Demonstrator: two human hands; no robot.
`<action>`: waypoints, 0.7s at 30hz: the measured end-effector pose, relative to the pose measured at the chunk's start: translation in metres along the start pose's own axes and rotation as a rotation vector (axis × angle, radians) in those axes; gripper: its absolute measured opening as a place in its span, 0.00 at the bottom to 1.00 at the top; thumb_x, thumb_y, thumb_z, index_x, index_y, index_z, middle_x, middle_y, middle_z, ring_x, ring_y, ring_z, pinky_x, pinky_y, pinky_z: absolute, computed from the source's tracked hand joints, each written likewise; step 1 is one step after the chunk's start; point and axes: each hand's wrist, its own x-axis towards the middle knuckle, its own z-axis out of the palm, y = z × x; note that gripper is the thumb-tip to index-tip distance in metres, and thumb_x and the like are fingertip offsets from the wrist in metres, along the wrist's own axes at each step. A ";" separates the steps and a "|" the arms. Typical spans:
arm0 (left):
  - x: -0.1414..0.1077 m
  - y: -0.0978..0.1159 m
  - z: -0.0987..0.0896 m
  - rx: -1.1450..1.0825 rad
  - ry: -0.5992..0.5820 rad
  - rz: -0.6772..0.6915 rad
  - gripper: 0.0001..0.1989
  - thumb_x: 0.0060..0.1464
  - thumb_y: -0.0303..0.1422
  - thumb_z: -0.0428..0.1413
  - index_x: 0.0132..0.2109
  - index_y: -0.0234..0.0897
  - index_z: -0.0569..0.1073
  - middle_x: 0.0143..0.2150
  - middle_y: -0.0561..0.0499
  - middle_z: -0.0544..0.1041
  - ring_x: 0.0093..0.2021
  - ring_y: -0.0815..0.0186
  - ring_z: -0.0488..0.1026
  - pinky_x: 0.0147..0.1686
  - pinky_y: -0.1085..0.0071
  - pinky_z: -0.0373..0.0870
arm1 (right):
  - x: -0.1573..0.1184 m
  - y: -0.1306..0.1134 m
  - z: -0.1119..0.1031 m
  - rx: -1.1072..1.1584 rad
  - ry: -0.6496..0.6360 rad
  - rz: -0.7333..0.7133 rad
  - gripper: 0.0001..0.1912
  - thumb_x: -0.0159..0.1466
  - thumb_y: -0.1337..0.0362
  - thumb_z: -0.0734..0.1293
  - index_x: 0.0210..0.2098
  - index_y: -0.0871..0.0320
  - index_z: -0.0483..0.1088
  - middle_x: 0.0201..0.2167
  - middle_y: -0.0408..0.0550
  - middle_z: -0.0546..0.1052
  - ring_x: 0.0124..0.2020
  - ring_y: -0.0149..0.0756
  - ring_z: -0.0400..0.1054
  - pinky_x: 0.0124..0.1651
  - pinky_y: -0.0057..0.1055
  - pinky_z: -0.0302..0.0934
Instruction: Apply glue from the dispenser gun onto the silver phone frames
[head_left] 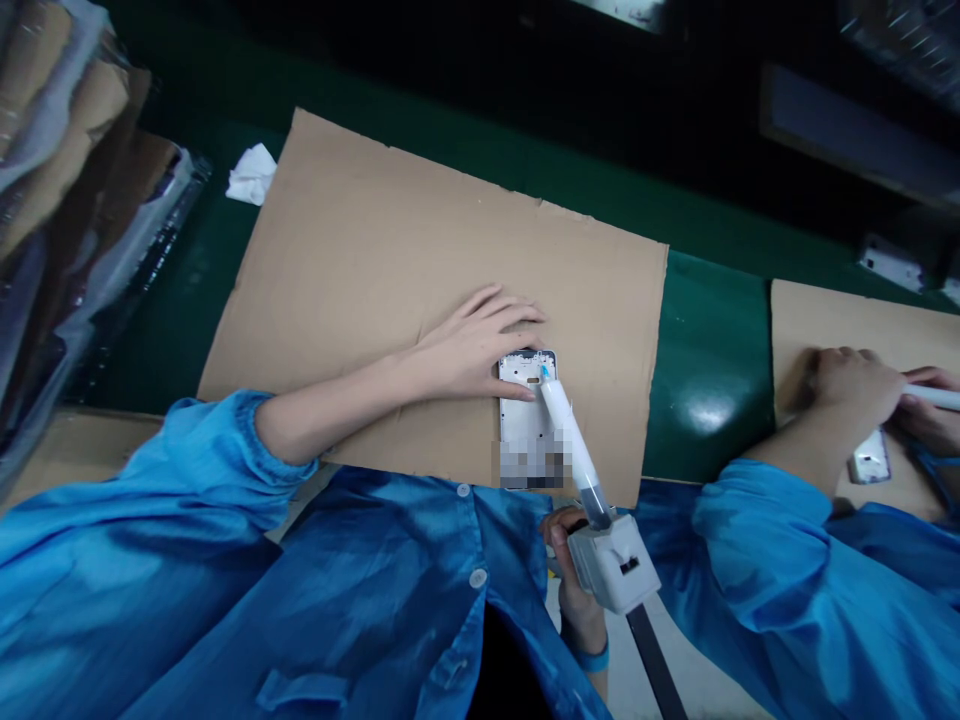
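ok so closest in, right hand [566,540] is curled round the back of a white tool [571,435], partly hidden by it; the tip's over the phone frame [520,420]; left hand [496,340] is open on the frame's top end, thumb across it; cardboard [450,230] underneath; crumpled tissue [252,174] past left hand, on the green table [712,330]

Handheld tool [571,437]: white body, light-blue tip, grey section, dark-grey rear strip
Phone-like frame [521,425]: whitish, dark top edge
Cardboard sheet [450,235]: plain tan
Tabletop [701,350]: deep green
Smock [375,580]: solid blue, pale buttons [478,579]
Crumpled tissue [252,175]: white
Stacked sheets [97,200]: brown, greyish
Co-worker's sleeve [787,535]: bright blue
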 end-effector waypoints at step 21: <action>0.001 -0.001 -0.001 -0.004 -0.010 -0.025 0.29 0.70 0.57 0.66 0.66 0.44 0.80 0.79 0.43 0.72 0.82 0.49 0.63 0.86 0.45 0.41 | -0.015 -0.040 0.010 0.069 0.055 0.082 0.20 0.55 0.52 0.78 0.29 0.57 0.67 0.30 0.51 0.72 0.30 0.33 0.63 0.40 0.35 0.57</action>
